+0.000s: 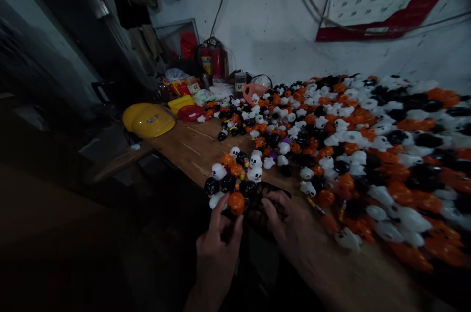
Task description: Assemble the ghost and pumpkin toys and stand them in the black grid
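Observation:
Near the table's front edge, my left hand (pixel 221 243) has its thumb and forefinger around an orange pumpkin piece (pixel 236 202), with a white piece (pixel 216 199) beside the forefinger. A small cluster of black, white and orange pieces lies just beyond, including a black ball (pixel 212 186) and a white skull piece (pixel 254 174). My right hand (pixel 285 216) is right of the cluster, over a dark tray (pixel 275 189), its fingers curled together; anything between them is too dark to make out.
A large heap of white ghosts, orange pumpkins and black pieces (pixel 386 155) covers the right of the wooden table (pixel 187 147). At the back left are a yellow helmet (pixel 149 119), a red dish (pixel 191 113), a pink basket (pixel 253 91) and fire extinguishers (pixel 217 61).

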Demonstrator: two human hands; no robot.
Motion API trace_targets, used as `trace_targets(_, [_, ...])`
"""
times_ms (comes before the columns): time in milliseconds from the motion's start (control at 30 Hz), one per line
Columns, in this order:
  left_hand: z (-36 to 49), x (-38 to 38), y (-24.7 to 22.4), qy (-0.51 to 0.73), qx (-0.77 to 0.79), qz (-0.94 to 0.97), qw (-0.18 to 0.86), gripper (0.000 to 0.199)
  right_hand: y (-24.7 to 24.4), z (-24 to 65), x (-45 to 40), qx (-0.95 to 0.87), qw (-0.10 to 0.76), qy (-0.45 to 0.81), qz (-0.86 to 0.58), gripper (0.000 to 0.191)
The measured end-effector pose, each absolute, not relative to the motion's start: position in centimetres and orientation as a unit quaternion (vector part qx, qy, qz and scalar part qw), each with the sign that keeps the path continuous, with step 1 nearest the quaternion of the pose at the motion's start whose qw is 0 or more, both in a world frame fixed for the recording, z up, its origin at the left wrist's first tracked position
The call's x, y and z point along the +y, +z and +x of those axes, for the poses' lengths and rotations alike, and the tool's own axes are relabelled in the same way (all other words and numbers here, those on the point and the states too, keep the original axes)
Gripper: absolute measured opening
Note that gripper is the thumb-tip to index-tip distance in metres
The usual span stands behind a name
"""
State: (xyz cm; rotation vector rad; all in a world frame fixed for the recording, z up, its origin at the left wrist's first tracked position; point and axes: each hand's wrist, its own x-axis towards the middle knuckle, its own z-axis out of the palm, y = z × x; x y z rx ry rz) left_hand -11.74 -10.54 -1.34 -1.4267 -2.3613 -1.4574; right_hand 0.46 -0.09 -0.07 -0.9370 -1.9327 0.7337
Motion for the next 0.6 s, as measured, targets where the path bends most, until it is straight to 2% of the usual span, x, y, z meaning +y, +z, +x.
trace_targets(267, [-11.6,-12.7,-0.7,-0.454,-0.77,-0.447,0.047,0.042,-0.2,0.8,-1.2,-0.77,0.476,0.24,-0.35,0.013])
trace_targets(433, [-11.2,-13.4,1.1,-0.437,-0.78,-0.446,0.026,0.04,0.5,2.0,-1.4,-0.794,0.429,0.248,-0.352,0.018])
trace_targets(600, [-11.2,-12.6,2.2,-0.425,-0.795,-0.429,0.059,0.029,-2.0,3.9,-0.6,-0.804,0.394,0.237,-0.378,0.032])
